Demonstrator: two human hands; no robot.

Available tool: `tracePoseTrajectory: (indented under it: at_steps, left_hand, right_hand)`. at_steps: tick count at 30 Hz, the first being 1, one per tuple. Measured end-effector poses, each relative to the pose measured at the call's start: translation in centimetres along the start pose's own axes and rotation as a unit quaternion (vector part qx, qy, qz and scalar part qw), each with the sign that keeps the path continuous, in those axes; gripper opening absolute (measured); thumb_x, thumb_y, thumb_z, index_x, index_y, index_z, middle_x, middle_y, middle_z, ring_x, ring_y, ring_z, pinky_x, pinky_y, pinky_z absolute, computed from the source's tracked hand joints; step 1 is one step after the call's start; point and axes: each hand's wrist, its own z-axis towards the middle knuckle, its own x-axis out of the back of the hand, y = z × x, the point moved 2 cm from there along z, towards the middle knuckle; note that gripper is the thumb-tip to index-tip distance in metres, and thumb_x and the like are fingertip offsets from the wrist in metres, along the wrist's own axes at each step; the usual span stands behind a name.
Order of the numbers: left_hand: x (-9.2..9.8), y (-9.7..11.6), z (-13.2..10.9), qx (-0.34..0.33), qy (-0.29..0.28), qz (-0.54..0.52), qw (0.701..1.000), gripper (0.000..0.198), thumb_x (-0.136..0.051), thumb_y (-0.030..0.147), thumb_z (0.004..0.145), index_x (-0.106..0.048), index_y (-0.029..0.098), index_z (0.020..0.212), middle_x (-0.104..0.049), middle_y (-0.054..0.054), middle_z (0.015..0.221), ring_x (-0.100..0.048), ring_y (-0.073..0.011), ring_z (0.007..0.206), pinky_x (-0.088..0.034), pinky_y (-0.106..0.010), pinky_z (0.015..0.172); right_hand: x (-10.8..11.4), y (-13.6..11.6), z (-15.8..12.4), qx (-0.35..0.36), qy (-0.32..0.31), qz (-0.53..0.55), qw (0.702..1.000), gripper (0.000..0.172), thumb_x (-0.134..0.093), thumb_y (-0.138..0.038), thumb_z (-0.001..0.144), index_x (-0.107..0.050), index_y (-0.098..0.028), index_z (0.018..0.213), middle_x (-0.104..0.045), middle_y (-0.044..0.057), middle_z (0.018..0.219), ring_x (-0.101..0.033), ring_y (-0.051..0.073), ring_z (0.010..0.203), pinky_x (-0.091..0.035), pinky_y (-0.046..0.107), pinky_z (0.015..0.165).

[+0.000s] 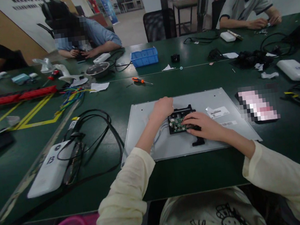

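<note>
A flat silver metal panel (138, 128) lies on the green table in front of me. On its middle sits a black plastic bracket (198, 141) carrying a green circuit board (177, 124). My right hand (204, 125) grips the board's right side, fingers bent over its edge and thumb on the near side. At the bracket's far left corner, my left hand (163, 108) is closed with its fingers curled; whatever is in them is hidden. Thin grey cables (161, 133) run from the board's left side over the panel.
A phone (259, 105) lies right of the panel. To the left are a white power bank (50, 169) and black cables (106, 121). Beyond the panel are an orange screwdriver (142, 81), a blue basket (144, 57) and a metal bowl (98, 70). Other people sit across the table.
</note>
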Motion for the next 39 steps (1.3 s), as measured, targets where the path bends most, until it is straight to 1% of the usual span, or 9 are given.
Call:
tracePoseTrajectory:
  at_steps: [5,10,17,20,23,26,31,34,39]
  left_hand:
    - [0.3,0.4,-0.3,0.010,0.033,0.001,0.999,0.031,-0.047,0.006,0.080,-0.060,0.013,0.106,-0.062,-0.014,0.107,-0.063,-0.0240,0.095,-0.049,-0.032,0.077]
    - [1.0,0.5,-0.5,0.004,0.037,-0.004,0.999,0.024,-0.046,0.009,0.082,-0.061,0.015,0.100,-0.062,-0.012,0.104,-0.063,-0.0236,0.094,-0.049,-0.032,0.077]
    - [4.0,-0.6,-1.7,0.001,0.057,-0.024,0.998,0.026,-0.043,0.012,0.084,-0.062,0.018,0.099,-0.063,-0.009,0.104,-0.062,-0.0220,0.092,-0.049,-0.031,0.074]
    - [4.8,0.4,-3.4,-0.030,0.070,-0.039,0.996,0.024,-0.043,0.013,0.085,-0.062,0.017,0.099,-0.063,-0.008,0.101,-0.062,-0.0202,0.091,-0.048,-0.030,0.078]
    - [4.0,2.8,-5.9,-0.072,0.087,-0.062,0.992,0.024,-0.044,0.017,0.089,-0.060,0.015,0.106,-0.062,-0.009,0.104,-0.061,-0.0199,0.094,-0.048,-0.032,0.084]
    - [1.8,5.3,-8.1,-0.102,0.109,-0.066,0.987,0.027,-0.044,0.025,0.093,-0.056,0.016,0.114,-0.060,-0.010,0.111,-0.059,-0.0226,0.100,-0.048,-0.035,0.085]
    - [-1.6,6.7,-9.5,-0.113,0.158,-0.084,0.977,0.029,-0.041,0.031,0.097,-0.051,0.018,0.122,-0.054,-0.009,0.128,-0.049,-0.0238,0.118,-0.042,-0.040,0.098]
    - [-2.5,6.4,-9.4,-0.118,0.158,-0.090,0.976,0.029,-0.040,0.033,0.098,-0.052,0.018,0.120,-0.054,-0.009,0.129,-0.048,-0.0236,0.120,-0.040,-0.041,0.100]
    - [-2.8,5.8,-9.3,-0.115,0.158,-0.104,0.975,0.029,-0.041,0.036,0.098,-0.054,0.019,0.118,-0.055,-0.008,0.128,-0.050,-0.0230,0.119,-0.040,-0.040,0.101]
  right_hand:
    - [0.0,0.0,0.0,0.001,-0.007,0.000,1.000,0.032,-0.056,-0.028,0.090,-0.061,-0.022,0.121,-0.059,0.010,0.126,-0.053,0.027,0.116,-0.045,0.048,0.097]
    - [0.1,0.1,0.0,0.012,0.002,-0.005,1.000,0.032,-0.056,-0.027,0.090,-0.062,-0.022,0.121,-0.059,0.010,0.125,-0.054,0.027,0.115,-0.045,0.048,0.096]
    - [0.2,-0.1,0.0,0.031,0.002,-0.016,0.999,0.032,-0.054,-0.027,0.091,-0.061,-0.021,0.122,-0.061,0.010,0.122,-0.055,0.027,0.113,-0.046,0.047,0.095]
    - [1.2,-0.3,0.0,0.025,0.001,-0.027,0.999,0.034,-0.050,-0.030,0.094,-0.059,-0.021,0.125,-0.061,0.011,0.124,-0.056,0.026,0.113,-0.047,0.045,0.096]
    - [3.0,0.8,-0.5,-0.045,0.060,-0.057,0.996,0.035,-0.047,-0.031,0.094,-0.058,-0.020,0.126,-0.061,0.011,0.124,-0.056,0.025,0.114,-0.045,0.044,0.098]
    - [4.7,3.7,-1.7,-0.156,0.132,-0.099,0.974,0.035,-0.050,-0.029,0.091,-0.059,-0.018,0.123,-0.063,0.012,0.120,-0.056,0.027,0.114,-0.044,0.045,0.099]
    - [5.2,8.0,-3.9,-0.299,0.078,-0.122,0.943,0.041,-0.059,-0.039,0.083,-0.063,-0.011,0.113,-0.064,0.018,0.108,-0.062,0.029,0.098,-0.048,0.045,0.089]
    - [5.0,8.6,-4.2,-0.308,0.062,-0.111,0.943,0.037,-0.062,-0.041,0.081,-0.066,-0.013,0.104,-0.064,0.016,0.104,-0.062,0.028,0.094,-0.049,0.043,0.086]
    - [4.7,7.9,-3.8,-0.257,0.070,-0.102,0.959,0.020,-0.063,-0.029,0.078,-0.069,-0.017,0.092,-0.065,0.012,0.098,-0.062,0.026,0.091,-0.049,0.040,0.085]
